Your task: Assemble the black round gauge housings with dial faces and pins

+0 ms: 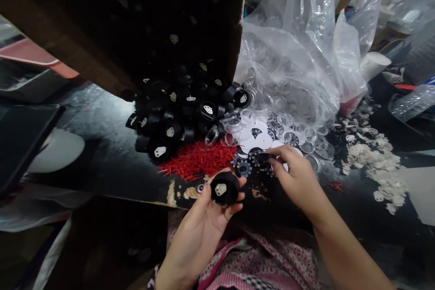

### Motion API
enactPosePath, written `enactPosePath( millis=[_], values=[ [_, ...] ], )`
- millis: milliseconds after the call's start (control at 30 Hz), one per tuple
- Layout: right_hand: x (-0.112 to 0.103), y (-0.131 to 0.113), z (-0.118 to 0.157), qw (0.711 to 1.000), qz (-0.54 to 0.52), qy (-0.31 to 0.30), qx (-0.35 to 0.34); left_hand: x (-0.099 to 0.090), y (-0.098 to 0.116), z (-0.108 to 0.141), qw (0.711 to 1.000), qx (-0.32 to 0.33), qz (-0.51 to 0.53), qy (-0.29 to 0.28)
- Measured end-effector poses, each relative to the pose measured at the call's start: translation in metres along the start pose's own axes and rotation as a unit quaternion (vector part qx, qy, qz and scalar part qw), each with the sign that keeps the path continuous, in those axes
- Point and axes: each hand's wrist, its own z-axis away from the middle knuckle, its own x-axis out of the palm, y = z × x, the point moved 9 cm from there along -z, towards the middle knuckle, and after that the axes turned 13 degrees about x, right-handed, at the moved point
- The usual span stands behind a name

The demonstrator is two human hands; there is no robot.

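Note:
My left hand [200, 231] holds a round black plastic housing [232, 192], its open side facing up toward me. Inside that housing sits a small cream-coloured plate [220, 189] with holes. To the right, my right hand [297, 179] pinches a thin dark printed dial disc [263, 158] between thumb and fingertips, tilted above the pile. Beneath it lie more dial discs [244, 168], black-printed sides and white sides mixed. A heap of red pointers [200, 158] lies beyond my left hand.
Several black housings [170, 131] spill from a large dark box [190, 13]. Clear plastic rings [285, 120] spread from a transparent bag [288, 50]. Cream plates [374, 158] are heaped at right. At left are a white bowl [57, 152] and pink tray [34, 54]. The bench edge [142, 200] runs nearby.

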Motion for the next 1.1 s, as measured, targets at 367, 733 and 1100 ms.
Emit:
enactPosePath(
  millis=[367, 733, 1100],
  values=[
    [0.036, -0.041, 0.021, 0.989, -0.073, -0.122, -0.034, 0.006, -0.001, -0.004, 0.993, 0.086, -0.078, 0.016],
    [0.039, -0.039, 0.016, 0.991, -0.041, -0.13, 0.001, 0.005, -0.005, -0.006, 0.967, 0.045, -0.235, -0.084],
    [0.055, -0.019, 0.031, 0.972, -0.094, -0.203, 0.078, -0.009, -0.006, 0.003, 0.955, 0.035, -0.275, -0.102]
  ],
)
